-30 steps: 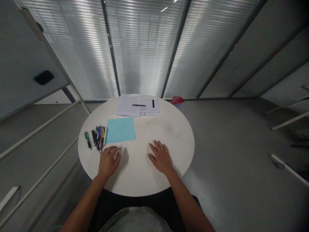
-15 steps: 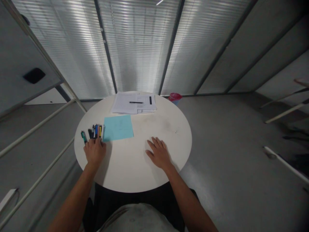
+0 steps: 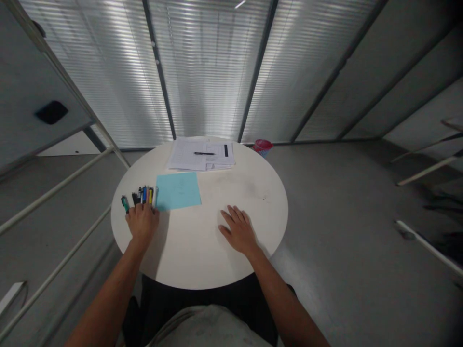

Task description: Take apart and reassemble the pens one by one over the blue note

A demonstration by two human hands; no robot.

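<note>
On the left side of the round white table (image 3: 188, 246), my left hand (image 3: 142, 221) rests over the lower ends of several pens, its fingers partly spread. Among them are a green pen (image 3: 125, 203), a blue pen (image 3: 144, 193), a yellow pen (image 3: 151, 195) and a white pen (image 3: 155, 196). The pens' near ends are hidden under the fingers. Just right of them lies a light blue sheet (image 3: 178, 191). My right hand (image 3: 238, 229) lies flat on the bare tabletop with fingers apart, holding nothing.
White papers (image 3: 188, 154) lie at the table's far edge with a black pen (image 3: 204, 153) on top. Behind the table stands a red-rimmed bin (image 3: 263, 144) on the floor. A whiteboard frame (image 3: 68, 178) rises at the left. Window blinds are beyond.
The fingers of my left hand have shifted slightly over the pens. My right hand has stayed in place.
</note>
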